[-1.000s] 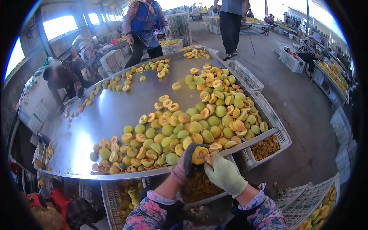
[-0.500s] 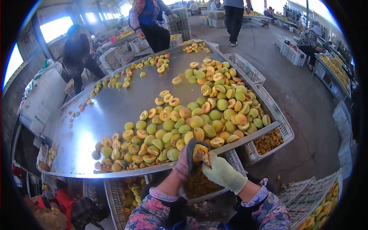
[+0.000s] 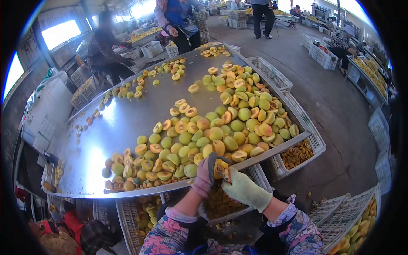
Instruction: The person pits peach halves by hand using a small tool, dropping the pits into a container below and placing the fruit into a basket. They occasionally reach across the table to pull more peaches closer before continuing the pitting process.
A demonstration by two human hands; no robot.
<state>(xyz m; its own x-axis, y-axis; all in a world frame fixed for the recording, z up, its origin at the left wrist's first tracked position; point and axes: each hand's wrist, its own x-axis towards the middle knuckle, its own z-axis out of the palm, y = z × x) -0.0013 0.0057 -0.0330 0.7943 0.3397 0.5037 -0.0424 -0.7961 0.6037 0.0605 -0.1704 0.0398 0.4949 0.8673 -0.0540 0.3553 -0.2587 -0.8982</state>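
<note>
My left hand [image 3: 204,175], in a pink glove with dark fingers, grips a halved yellow peach [image 3: 219,165] just past the near rim of the metal table. The cut face points toward my right hand [image 3: 248,191], which wears a pale green glove. Its fingers are closed round a small pitting tool [image 3: 227,175], whose tip is at the peach half; most of the tool is hidden. Ahead of both hands, green and yellow peaches [image 3: 216,134], whole and halved, are heaped on the table [image 3: 140,112].
Below my hands stands a crate [image 3: 260,176] with brownish cut pieces. Another such crate [image 3: 321,146] is under the table's right edge. Crates of fruit [image 3: 127,219] [image 3: 335,231] flank me. Several people stand or sit farther off, one person [image 3: 108,51] by the table's far left side.
My hands stay close together at the peach half, with only a slight shift. The person at far left has moved right and stands more upright. The view has shifted slightly.
</note>
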